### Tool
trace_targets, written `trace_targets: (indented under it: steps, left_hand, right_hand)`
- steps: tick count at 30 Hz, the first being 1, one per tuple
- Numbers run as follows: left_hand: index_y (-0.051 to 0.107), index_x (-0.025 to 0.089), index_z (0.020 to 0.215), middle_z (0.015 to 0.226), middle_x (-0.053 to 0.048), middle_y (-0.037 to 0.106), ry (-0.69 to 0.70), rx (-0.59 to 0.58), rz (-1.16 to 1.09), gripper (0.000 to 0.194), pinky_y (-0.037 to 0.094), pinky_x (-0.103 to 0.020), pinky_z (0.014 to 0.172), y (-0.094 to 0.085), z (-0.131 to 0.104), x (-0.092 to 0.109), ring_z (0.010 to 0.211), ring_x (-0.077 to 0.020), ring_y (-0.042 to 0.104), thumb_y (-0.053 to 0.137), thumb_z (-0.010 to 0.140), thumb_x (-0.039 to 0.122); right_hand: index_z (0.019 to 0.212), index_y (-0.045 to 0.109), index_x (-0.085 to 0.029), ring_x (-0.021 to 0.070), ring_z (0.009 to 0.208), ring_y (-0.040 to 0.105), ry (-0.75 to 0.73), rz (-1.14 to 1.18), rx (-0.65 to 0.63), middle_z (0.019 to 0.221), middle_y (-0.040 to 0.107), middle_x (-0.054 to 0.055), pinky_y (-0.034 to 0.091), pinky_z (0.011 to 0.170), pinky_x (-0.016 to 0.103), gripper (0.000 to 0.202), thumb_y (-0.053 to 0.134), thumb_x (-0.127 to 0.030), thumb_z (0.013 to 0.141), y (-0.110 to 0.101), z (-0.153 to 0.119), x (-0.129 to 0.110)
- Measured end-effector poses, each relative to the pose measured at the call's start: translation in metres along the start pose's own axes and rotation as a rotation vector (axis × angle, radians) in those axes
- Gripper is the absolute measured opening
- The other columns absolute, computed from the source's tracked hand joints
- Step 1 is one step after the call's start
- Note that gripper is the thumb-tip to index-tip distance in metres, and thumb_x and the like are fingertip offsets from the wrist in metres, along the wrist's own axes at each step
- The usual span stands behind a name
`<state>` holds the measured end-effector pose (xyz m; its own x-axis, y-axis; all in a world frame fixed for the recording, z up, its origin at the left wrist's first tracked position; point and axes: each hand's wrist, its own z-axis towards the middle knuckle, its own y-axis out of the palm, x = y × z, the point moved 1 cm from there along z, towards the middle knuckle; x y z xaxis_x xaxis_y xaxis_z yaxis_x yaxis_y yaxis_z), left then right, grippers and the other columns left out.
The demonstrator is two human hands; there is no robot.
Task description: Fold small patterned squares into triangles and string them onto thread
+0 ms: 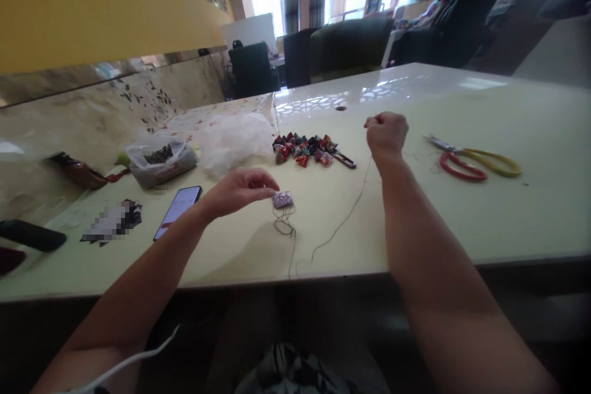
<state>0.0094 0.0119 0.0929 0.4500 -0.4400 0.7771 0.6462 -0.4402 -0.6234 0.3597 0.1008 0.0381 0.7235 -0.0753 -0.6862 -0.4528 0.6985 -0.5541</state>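
My left hand point(247, 188) pinches the edge of a small purple patterned fabric piece point(283, 199) between thumb and fingertips, just above the table. From this piece, loops of dark thread point(284, 229) hang and trail to the table's front edge. My right hand point(386, 130) is a closed fist raised to the right, and another length of thread point(344, 220) runs from it down to the tabletop. Whether a needle is in that fist cannot be made out. Beyond my hands lies a pile of small colourful fabric pouches point(302, 151), with thread snips point(345, 160) beside it.
Scissors with one red and one yellow handle point(480, 163) lie at the right. To the left are a phone point(178, 212), a plastic bag of dark bits point(161, 163), a clear plastic bag point(235, 141), a brown bottle point(78, 170) and a black case point(32, 235). Chairs point(353, 46) stand behind the table.
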Motion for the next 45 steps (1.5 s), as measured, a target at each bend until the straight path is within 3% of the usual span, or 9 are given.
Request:
trace_targets:
  steps: [5,11,16,20,27,33,38,42,45]
  left_hand:
    - [0.076,0.018,0.082,0.085,-0.008,0.071,-0.109,0.050,0.315,0.025,0.046,-0.029,0.064,0.035,0.050,-0.060,0.071,-0.0202,0.062,0.084,0.067,0.037]
    - [0.062,0.019,0.068,0.064,-0.002,0.064,-0.177,0.019,0.068,0.020,0.041,-0.025,0.053,0.037,0.058,-0.070,0.058,-0.0149,0.058,0.077,0.073,0.030]
    - [0.062,0.017,0.084,0.072,-0.001,0.066,-0.135,0.378,-0.370,0.033,0.049,-0.024,0.056,0.008,0.043,-0.060,0.061,-0.0119,0.061,0.084,0.065,0.030]
    - [0.063,0.015,0.097,0.073,0.001,0.065,-0.034,0.526,-0.484,0.044,0.052,-0.024,0.060,0.009,0.033,-0.053,0.063,-0.0108,0.061,0.087,0.063,0.031]
    - [0.064,0.016,0.102,0.080,0.000,0.064,0.041,0.636,-0.394,0.036,0.053,-0.024,0.063,0.015,0.025,-0.056,0.068,-0.0111,0.059,0.079,0.072,0.030]
    - [0.067,0.019,0.099,0.078,0.001,0.061,0.096,0.912,-0.184,0.022,0.049,-0.019,0.061,-0.017,0.020,-0.073,0.066,-0.0093,0.054,0.073,0.078,0.025]
    - [0.067,0.017,0.099,0.076,0.002,0.058,0.076,1.100,-0.261,0.025,0.051,-0.018,0.060,-0.043,0.019,-0.093,0.064,-0.0086,0.054,0.073,0.077,0.026]
    - [0.062,0.016,0.089,0.074,0.003,0.057,0.038,1.172,-0.360,0.018,0.051,-0.018,0.055,-0.048,0.020,-0.094,0.059,-0.0078,0.052,0.072,0.076,0.024]
    - [0.057,0.017,0.083,0.070,0.005,0.052,0.049,1.216,-0.364,0.016,0.050,-0.018,0.054,-0.048,0.020,-0.092,0.057,-0.0070,0.050,0.071,0.077,0.020]
  right_hand:
    - [0.071,0.061,-0.019,0.0197,0.072,0.054,0.049,0.090,0.026,0.070,0.058,0.006,0.043,0.074,0.036,0.017,0.057,-0.023,0.088,0.001,-0.009,-0.016]
    - [0.066,0.060,-0.018,0.0147,0.065,0.049,-0.029,0.299,-0.057,0.063,0.053,0.002,0.041,0.069,0.032,0.019,0.061,-0.019,0.085,0.008,-0.021,-0.035]
    - [0.073,0.067,-0.016,0.0085,0.048,0.034,0.057,0.666,-0.482,0.054,0.043,-0.003,0.028,0.048,0.027,0.017,0.064,-0.026,0.087,0.017,-0.055,-0.073]
    - [0.087,0.074,-0.016,0.0063,0.045,0.027,0.034,0.756,-0.888,0.056,0.043,-0.005,0.020,0.041,0.024,0.020,0.072,-0.036,0.086,0.025,-0.095,-0.102]
    - [0.078,0.071,-0.018,0.0053,0.044,0.027,-0.092,0.617,-1.170,0.053,0.036,-0.007,0.019,0.038,0.023,0.018,0.075,-0.035,0.080,0.043,-0.128,-0.111]
    - [0.070,0.068,-0.018,0.0068,0.048,0.031,0.002,0.672,-1.103,0.054,0.043,-0.004,0.025,0.041,0.022,0.013,0.074,-0.025,0.079,0.029,-0.097,-0.096]
    - [0.064,0.062,-0.018,0.0068,0.047,0.028,0.025,0.607,-1.088,0.051,0.037,-0.006,0.026,0.042,0.022,0.026,0.079,-0.030,0.079,0.018,-0.073,-0.077]
    - [0.058,0.056,-0.018,0.0085,0.045,0.033,0.013,0.259,-0.820,0.050,0.041,-0.003,0.028,0.043,0.025,0.028,0.073,-0.025,0.081,0.021,-0.061,-0.065]
    - [0.060,0.061,-0.018,0.0153,0.055,0.052,-0.026,-0.047,-0.635,0.058,0.055,0.004,0.039,0.054,0.029,0.020,0.065,-0.016,0.079,0.023,-0.051,-0.060]
